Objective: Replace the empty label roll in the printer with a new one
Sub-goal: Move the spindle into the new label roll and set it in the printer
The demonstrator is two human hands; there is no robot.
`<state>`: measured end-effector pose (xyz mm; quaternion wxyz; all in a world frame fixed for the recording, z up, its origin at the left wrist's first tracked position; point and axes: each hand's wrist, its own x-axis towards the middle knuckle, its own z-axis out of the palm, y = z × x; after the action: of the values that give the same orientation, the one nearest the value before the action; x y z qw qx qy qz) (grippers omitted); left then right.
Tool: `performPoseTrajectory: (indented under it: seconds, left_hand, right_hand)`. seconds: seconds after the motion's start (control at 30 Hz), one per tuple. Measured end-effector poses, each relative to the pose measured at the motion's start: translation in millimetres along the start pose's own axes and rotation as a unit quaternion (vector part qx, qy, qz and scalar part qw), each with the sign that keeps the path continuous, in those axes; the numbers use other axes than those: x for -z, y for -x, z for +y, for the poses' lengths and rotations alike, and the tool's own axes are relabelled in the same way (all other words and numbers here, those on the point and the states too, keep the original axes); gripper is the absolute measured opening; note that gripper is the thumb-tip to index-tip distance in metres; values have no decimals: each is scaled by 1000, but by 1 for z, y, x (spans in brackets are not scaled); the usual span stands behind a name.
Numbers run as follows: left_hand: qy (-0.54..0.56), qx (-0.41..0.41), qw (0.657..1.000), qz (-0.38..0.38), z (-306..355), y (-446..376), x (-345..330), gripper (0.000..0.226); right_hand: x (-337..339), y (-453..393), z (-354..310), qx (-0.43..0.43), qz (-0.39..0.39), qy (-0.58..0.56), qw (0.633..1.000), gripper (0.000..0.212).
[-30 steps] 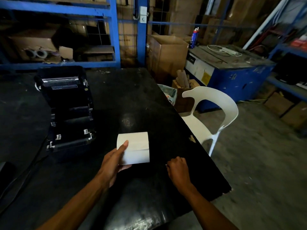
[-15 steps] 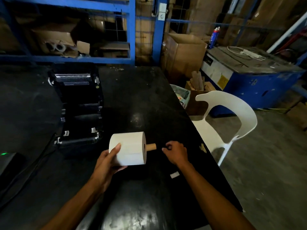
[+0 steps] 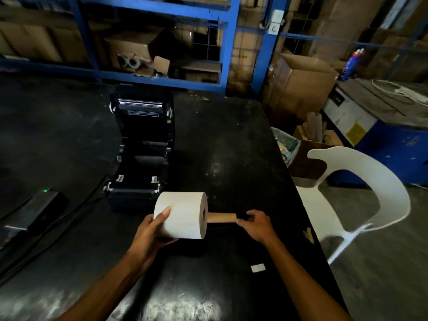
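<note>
A full white label roll (image 3: 183,214) is held on its side just above the black table (image 3: 231,140), with my left hand (image 3: 152,230) gripping its left end. A brown cardboard tube (image 3: 222,217) sticks out of the roll's core to the right, and my right hand (image 3: 253,224) grips its far end. The black label printer (image 3: 141,144) stands open just behind the roll, lid tilted back, its roll bay showing no roll.
A small white label scrap (image 3: 257,268) lies on the table near its right edge. A black power adapter (image 3: 30,212) with a green light and cables lies at left. A white plastic chair (image 3: 356,193) stands right of the table. Blue shelving with cardboard boxes (image 3: 139,52) is behind.
The roll was lifted and turned with its core facing right. The brown tube, unseen a second ago, has lengthened out of the core as my right hand moved right.
</note>
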<state>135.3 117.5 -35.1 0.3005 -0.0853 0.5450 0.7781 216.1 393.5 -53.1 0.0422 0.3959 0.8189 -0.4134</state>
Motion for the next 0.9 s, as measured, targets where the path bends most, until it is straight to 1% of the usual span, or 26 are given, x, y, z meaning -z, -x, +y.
performPoseTrajectory:
  seconds: [0.1,0.17,0.23,0.3,0.37,0.43,0.57,0.63,0.73,0.9]
  left_hand:
    - [2,2,1000,7,-2,0,1,64]
    - [-2,3,1000,10,-3,0,2,59]
    - [1,3,1000,9,-5,1,3,52]
    - [4,4,1000,7,-6,1,5,54]
    - [4,4,1000,5,-5,1,7,60]
    - [6,4,1000,1,-5,2,9,63]
    - [19,5,1000,-9,-4,5,14,63]
    - [23,11,1000,-14,-3,5,17,62]
    - [36,19,999,-17,-2,7,20,54]
    - [35,27,998,-33,2,13,19,54]
  right_hand:
    - [-4,1,-2,20,12,15,1000,46]
    - [-8,2,-2,27,20,30,999,43]
    - [-11,3,-3,16,32,31,999,41]
    - [-14,2,-2,-4,51,24,998,30]
    - [-16,3,-1,-29,66,5,997,25]
    - [-18,4,2,-48,79,-36,995,24]
    - [-18,12,7,-59,92,-87,990,23]
    - [-15,18,9,-56,101,-102,988,23]
    - [0,29,13,-46,121,-135,982,24]
    - [33,54,14,-17,167,-232,958,29]
